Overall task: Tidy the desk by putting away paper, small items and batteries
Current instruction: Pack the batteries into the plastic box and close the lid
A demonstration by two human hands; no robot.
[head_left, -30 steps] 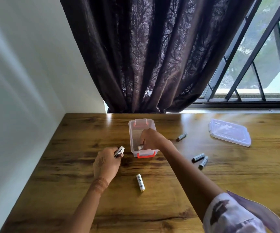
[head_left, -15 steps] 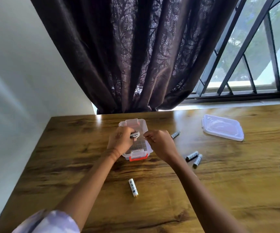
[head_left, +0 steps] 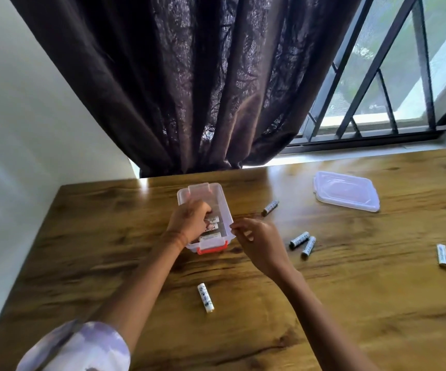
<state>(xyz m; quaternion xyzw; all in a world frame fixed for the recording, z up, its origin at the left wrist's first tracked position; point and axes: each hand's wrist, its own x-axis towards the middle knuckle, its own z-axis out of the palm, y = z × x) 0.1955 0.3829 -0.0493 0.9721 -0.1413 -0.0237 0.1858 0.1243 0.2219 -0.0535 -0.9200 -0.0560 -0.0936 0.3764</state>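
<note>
Dips left hand (head_left: 189, 223) into clear plastic orange-latched box (head_left: 223, 204), fingers curled over white cylindrical batteries (head_left: 211, 226), grip unclear; rests right hand (head_left: 259, 242) beside box, loosely curled, empty. Risks snagging rim, tipping box.

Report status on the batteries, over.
Left hand in box, fingers curled on top battery. Right hand at box's right rim. At least five loose batteries on desk; lid off. Nothing blocking.

Partial "…ight" on a boxed battery (head_left: 212, 219) (rest blurred)
</note>
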